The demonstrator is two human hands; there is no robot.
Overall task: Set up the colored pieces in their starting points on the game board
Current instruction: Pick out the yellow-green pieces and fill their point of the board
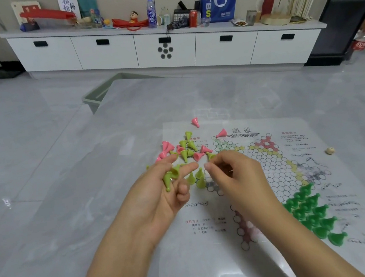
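We hold both bare forearms out ahead, converging so the hands nearly meet. Our left hand (160, 192) is turned palm up, fingers half curled, cradling a few small yellow-green plastic cone pawns (170, 177) against the fingers. Our right hand (232, 173) is palm down, knuckles up, its thumb and forefinger tips pinched together just beside the left fingertips.

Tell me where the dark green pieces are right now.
In the head view, the dark green pieces fill the board's near-right triangle, just right of the right hand's forearm.
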